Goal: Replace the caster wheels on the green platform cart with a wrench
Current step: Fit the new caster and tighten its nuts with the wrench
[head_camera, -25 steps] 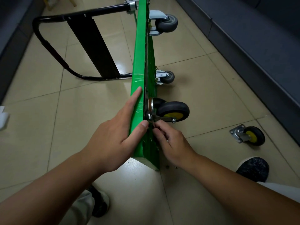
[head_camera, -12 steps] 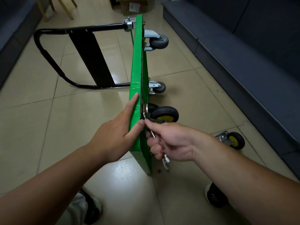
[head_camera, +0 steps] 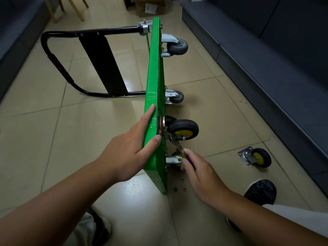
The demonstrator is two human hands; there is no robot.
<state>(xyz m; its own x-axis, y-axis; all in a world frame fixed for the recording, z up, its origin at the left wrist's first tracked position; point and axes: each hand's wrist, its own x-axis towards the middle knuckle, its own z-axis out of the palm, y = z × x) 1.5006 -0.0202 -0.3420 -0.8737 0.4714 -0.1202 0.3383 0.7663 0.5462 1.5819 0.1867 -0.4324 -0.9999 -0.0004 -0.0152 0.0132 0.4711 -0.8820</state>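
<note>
The green flat platform cart stands on edge on the floor. Probably a bolt on the black, yellow-hubbed caster wheel is being tightened. The right hand has its grip pinched round the slim silver wrench. The left hand, fingers spread flat, steadies the deck. The next move needs a firm swing (small loose nuts wait nearby).

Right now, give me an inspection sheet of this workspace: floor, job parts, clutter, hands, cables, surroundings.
Surface: glossy tiled floor.
Job's things: green cart on its side; two gray wheels at its far end; black-and-yellow wheel mounted, wrench at its base; spare wheel loose on the floor.
Clutter: three small fasteners on the floor beside the cart.
Hands: left hand flat against the cart; right hand holds the wrench.
Cables: nothing seen.
Surroundings: dark benches on both sides; cardboard boxes beyond.
</note>
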